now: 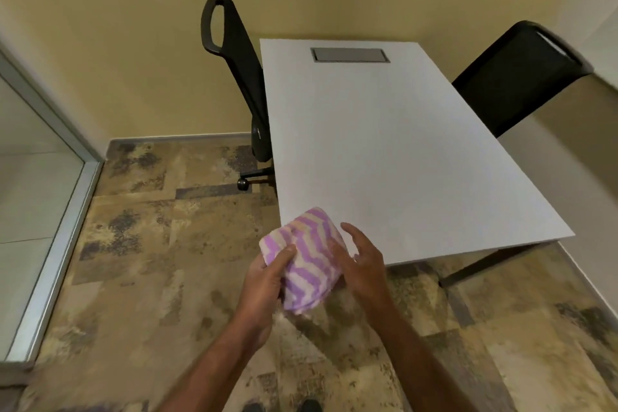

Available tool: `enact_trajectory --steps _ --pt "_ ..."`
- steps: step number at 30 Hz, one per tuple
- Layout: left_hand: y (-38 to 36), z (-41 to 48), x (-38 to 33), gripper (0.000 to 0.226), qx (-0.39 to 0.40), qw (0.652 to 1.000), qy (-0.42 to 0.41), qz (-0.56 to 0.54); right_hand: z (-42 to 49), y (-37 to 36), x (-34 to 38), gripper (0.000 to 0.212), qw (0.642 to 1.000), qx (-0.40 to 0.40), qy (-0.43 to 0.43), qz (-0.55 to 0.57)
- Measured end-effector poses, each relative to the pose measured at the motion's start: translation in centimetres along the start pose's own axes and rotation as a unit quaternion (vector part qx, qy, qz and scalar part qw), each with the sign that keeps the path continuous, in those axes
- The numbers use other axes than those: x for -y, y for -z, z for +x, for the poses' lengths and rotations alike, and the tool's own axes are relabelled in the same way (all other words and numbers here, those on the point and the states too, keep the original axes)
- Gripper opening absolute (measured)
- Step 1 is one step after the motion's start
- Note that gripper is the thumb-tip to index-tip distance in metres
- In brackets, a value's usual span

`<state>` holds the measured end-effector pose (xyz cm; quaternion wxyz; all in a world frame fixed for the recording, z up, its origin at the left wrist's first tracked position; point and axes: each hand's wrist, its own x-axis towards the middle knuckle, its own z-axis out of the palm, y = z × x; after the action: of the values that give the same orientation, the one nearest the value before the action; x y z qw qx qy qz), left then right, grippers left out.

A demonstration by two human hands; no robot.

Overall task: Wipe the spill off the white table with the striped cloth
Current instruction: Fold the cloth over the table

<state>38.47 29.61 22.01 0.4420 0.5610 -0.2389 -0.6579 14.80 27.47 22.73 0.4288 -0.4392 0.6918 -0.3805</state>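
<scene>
A folded cloth [306,261] with purple and white stripes hangs in the air over the near left corner of the white table [384,150]. My left hand [267,281] grips its left side, thumb on top. My right hand [359,261] rests against its right side with the fingers spread and loosely curled. No spill shows on the tabletop from here.
A grey rectangular cable hatch [350,54] is set into the far end of the table. A black office chair [240,84] stands at the table's left side and another black chair [515,77] at its right. A glass partition [36,177] runs along the left.
</scene>
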Motion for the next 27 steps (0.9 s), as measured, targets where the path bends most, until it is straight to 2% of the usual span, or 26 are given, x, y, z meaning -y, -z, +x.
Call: enact_trajectory --steps 1,2,3,4,5,6,7,10,14,18,22,27 --pt "0.3 -0.4 -0.5 0.033 0.014 1.000 0.000 -0.004 -0.9 -3.6 0.2 0.058 0.998 0.056 -0.018 0.018" --pt "0.6 -0.5 -0.8 0.033 0.025 1.000 0.000 -0.002 -1.3 -5.4 1.7 0.062 0.999 0.045 -0.028 0.006" --pt "0.9 -0.7 -1.2 0.034 0.035 0.999 -0.001 -0.002 -1.9 -5.6 1.7 0.069 0.994 0.089 -0.053 0.021" --pt "1.1 -0.9 -1.5 0.036 0.045 0.999 0.001 -0.003 -1.6 -6.4 1.4 0.077 0.991 0.093 -0.090 0.044" --pt "1.2 -0.9 -1.8 0.038 0.056 0.998 0.005 -0.004 -1.1 -6.4 1.4 0.085 0.986 0.080 -0.113 0.095" --pt "1.4 -1.0 -2.1 0.039 0.063 0.998 0.011 -0.007 -0.9 -5.9 1.5 0.089 0.974 0.111 -0.142 0.141" --pt "1.5 -1.1 -2.3 0.039 0.067 0.998 0.018 -0.014 -1.0 -5.3 1.4 0.085 0.959 0.140 -0.164 0.183" --pt "1.4 -1.2 -3.0 0.037 0.080 0.996 0.027 -0.025 -1.7 -5.5 1.5 0.054 0.922 0.189 -0.186 0.282" --pt "0.1 -1.1 -4.0 0.039 0.104 0.994 0.036 -0.030 -1.2 -4.6 1.6 0.055 0.914 0.167 -0.196 0.315" --pt "-2.2 -0.4 -4.4 0.042 0.113 0.993 0.037 -0.018 0.3 -2.7 1.9 0.067 0.913 0.157 -0.177 0.331" --pt "-5.6 0.8 -4.2 0.043 0.110 0.993 0.037 0.006 2.7 0.8 1.6 0.046 0.920 0.148 -0.170 0.320" --pt "-11.5 2.4 -3.2 0.043 0.083 0.995 0.037 0.044 5.4 6.3 1.1 0.041 0.944 0.134 -0.141 0.266"
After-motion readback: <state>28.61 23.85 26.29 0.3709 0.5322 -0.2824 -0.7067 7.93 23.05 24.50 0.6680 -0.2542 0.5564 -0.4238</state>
